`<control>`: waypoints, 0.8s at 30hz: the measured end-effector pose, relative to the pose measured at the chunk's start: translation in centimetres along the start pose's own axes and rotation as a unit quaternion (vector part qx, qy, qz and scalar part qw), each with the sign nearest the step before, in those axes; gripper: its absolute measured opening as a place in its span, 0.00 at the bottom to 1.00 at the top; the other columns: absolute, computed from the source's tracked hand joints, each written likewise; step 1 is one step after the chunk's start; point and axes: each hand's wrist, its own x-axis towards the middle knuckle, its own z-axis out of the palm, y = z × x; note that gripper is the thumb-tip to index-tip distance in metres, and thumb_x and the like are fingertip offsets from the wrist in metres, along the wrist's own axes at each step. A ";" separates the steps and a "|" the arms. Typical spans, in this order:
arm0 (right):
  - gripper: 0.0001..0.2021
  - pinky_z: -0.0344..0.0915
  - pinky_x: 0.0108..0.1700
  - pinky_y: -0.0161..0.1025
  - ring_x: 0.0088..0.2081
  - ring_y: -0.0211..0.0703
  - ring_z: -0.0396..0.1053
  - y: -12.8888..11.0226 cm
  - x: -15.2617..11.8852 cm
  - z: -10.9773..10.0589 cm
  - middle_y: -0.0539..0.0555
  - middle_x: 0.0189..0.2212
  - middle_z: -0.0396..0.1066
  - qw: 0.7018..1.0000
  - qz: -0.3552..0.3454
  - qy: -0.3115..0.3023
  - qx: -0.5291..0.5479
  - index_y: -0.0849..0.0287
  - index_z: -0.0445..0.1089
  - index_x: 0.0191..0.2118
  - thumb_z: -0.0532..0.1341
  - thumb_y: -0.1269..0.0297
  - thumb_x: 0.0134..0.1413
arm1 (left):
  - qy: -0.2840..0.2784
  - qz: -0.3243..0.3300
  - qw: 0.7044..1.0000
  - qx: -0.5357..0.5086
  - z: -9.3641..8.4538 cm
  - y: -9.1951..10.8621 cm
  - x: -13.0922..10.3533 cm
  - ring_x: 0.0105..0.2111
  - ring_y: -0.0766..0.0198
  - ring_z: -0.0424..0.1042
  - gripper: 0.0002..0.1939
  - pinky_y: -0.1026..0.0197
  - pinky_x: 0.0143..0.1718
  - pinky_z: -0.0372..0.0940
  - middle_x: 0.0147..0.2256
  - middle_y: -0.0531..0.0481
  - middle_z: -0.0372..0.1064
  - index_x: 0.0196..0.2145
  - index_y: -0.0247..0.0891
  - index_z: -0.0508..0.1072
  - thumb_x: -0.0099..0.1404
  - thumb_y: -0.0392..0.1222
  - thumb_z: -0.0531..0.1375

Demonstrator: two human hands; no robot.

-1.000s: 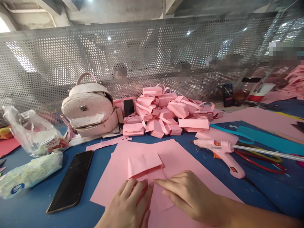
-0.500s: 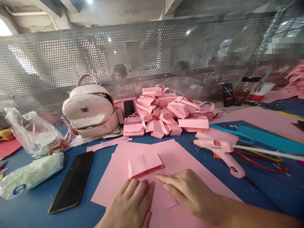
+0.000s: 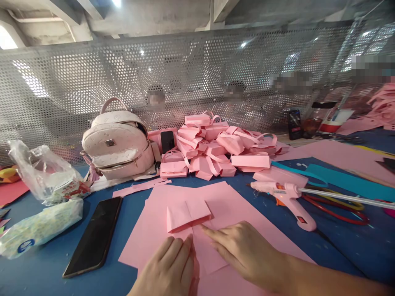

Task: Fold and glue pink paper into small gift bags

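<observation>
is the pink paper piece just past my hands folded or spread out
Folded: the pink paper piece shows creases and a gap between layers.

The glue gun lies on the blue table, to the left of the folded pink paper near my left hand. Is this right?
Wrong side: the head view shows the glue gun on the blue table, to the right of the folded pink paper near your left hand.

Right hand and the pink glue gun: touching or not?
Apart. The head view shows pink paper and a strip of blue table between the right hand and the glue gun.
</observation>
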 end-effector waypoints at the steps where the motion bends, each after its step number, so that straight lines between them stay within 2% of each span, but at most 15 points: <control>1: 0.23 0.60 0.30 0.40 0.30 0.48 0.76 0.0 0.0 -0.1 0.59 0.34 0.80 1.000 -0.003 0.000 0.005 0.66 0.68 0.62 0.45 0.63 0.72 | 0.000 0.001 1.000 -0.002 -0.1 -0.1 0.1 0.32 0.54 0.78 0.15 0.55 0.36 0.75 0.38 0.41 0.81 0.38 0.29 0.78 0.68 0.28 0.50; 7: 0.22 0.55 0.28 0.39 0.28 0.45 0.75 0.0 -0.3 -0.3 0.57 0.30 0.80 0.998 -0.029 0.025 0.039 0.63 0.73 0.57 0.45 0.64 0.71 | -0.007 0.009 0.999 -0.031 -0.6 -0.3 0.8 0.27 0.56 0.77 0.15 0.56 0.29 0.75 0.34 0.40 0.80 0.34 0.28 0.78 0.67 0.26 0.51; 13: 0.20 0.51 0.28 0.39 0.27 0.42 0.73 0.1 -0.5 -0.5 0.55 0.28 0.79 0.996 -0.063 0.007 0.060 0.59 0.76 0.50 0.47 0.64 0.70 | 0.006 -0.031 0.998 -0.063 -0.3 0.3 0.9 0.25 0.58 0.74 0.10 0.57 0.25 0.72 0.26 0.44 0.75 0.32 0.29 0.76 0.65 0.24 0.55; 16: 0.20 0.52 0.29 0.38 0.27 0.43 0.74 0.3 -0.5 -0.6 0.56 0.28 0.79 0.995 -0.071 0.001 0.066 0.58 0.76 0.49 0.47 0.63 0.70 | 0.007 -0.059 0.995 -0.080 0.0 0.5 0.6 0.26 0.59 0.73 0.08 0.58 0.26 0.72 0.27 0.46 0.74 0.31 0.31 0.75 0.63 0.25 0.58; 20: 0.22 0.56 0.31 0.37 0.28 0.43 0.75 0.4 -0.5 -0.8 0.57 0.30 0.80 0.993 -0.061 0.028 0.102 0.59 0.76 0.49 0.45 0.63 0.71 | 0.007 -0.074 0.992 -0.104 0.1 0.4 0.0 0.28 0.60 0.72 0.07 0.60 0.26 0.72 0.27 0.46 0.73 0.31 0.32 0.74 0.64 0.25 0.58; 24: 0.21 0.58 0.31 0.37 0.28 0.43 0.75 0.3 -0.6 -0.9 0.56 0.30 0.80 0.992 -0.049 0.048 0.104 0.60 0.75 0.52 0.46 0.63 0.70 | -0.050 -0.062 0.989 -0.121 0.4 0.1 -0.9 0.34 0.57 0.73 0.08 0.58 0.31 0.74 0.38 0.40 0.76 0.40 0.31 0.75 0.67 0.26 0.56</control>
